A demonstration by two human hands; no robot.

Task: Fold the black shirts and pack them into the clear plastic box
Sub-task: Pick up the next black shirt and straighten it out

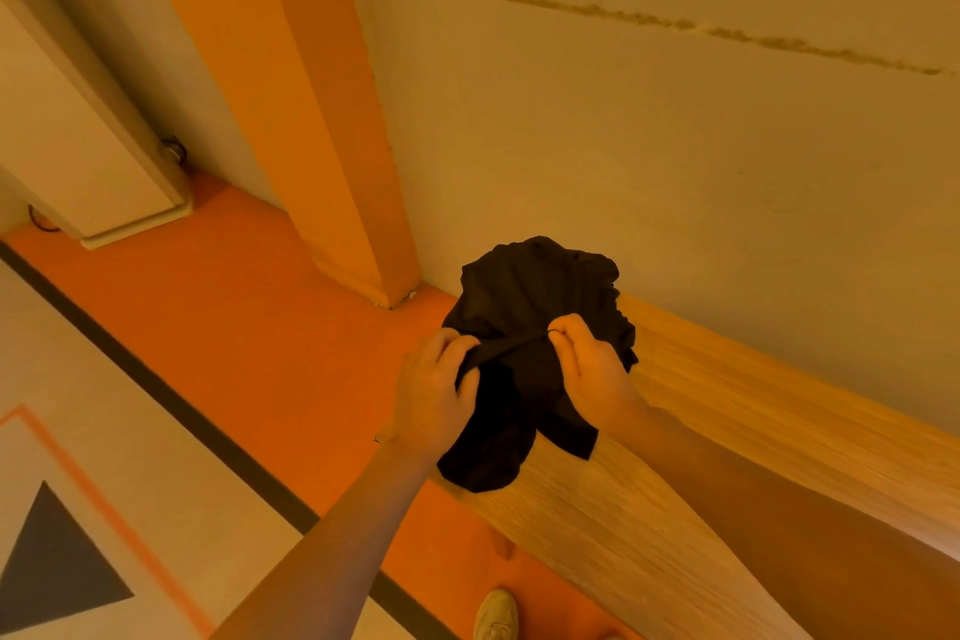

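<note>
The fingers [457,346] of the left hand [431,395] and the fingers [563,333] of the right hand [592,374] were curled tight, each pinching one edge of a bunched black shirt [524,327]. The shirt hung in the air between the hands, above a wooden counter [701,431] against a pale wall [649,120]. An orange floor [234,317] lay left, a light shoe [496,613] below.

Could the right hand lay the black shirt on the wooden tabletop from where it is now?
Probably yes. The right hand and left hand both grip the bunched black shirt above the wooden tabletop, with nothing visible between.
</note>
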